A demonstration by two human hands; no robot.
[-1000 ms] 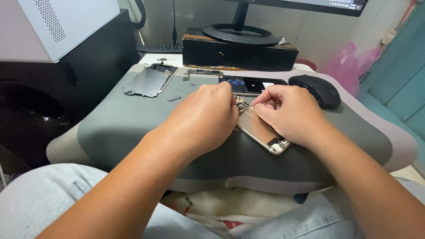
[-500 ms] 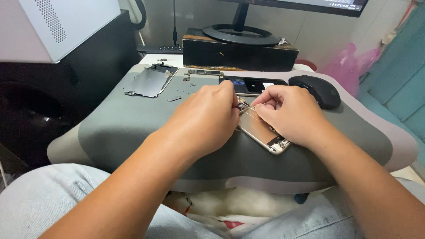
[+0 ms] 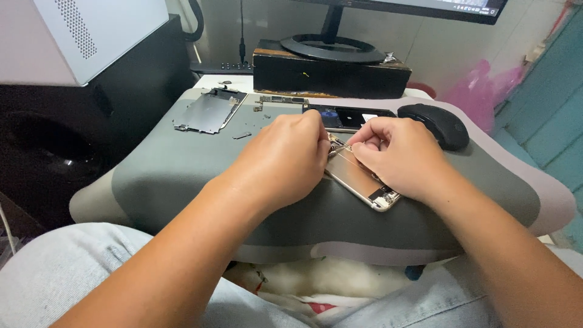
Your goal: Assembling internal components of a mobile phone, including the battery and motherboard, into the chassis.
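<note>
An opened phone body [image 3: 362,182] lies on a grey lap cushion [image 3: 182,176], its inner parts showing at the near end. My left hand [image 3: 285,155] rests on its left side with fingers curled, covering much of it. My right hand [image 3: 398,155] pinches a thin metal tool [image 3: 341,147] whose tip meets the phone's inside between the two hands. A detached metal shield plate [image 3: 209,110] lies on the cushion's far left. A dark phone screen panel [image 3: 346,116] lies just beyond my hands.
A black mouse [image 3: 440,124] sits at the cushion's far right. Small screws and a bracket [image 3: 242,135] are scattered near the plate. Behind stand a monitor foot on a dark wooden box [image 3: 328,70], a white case at the left, and a pink bag at the right.
</note>
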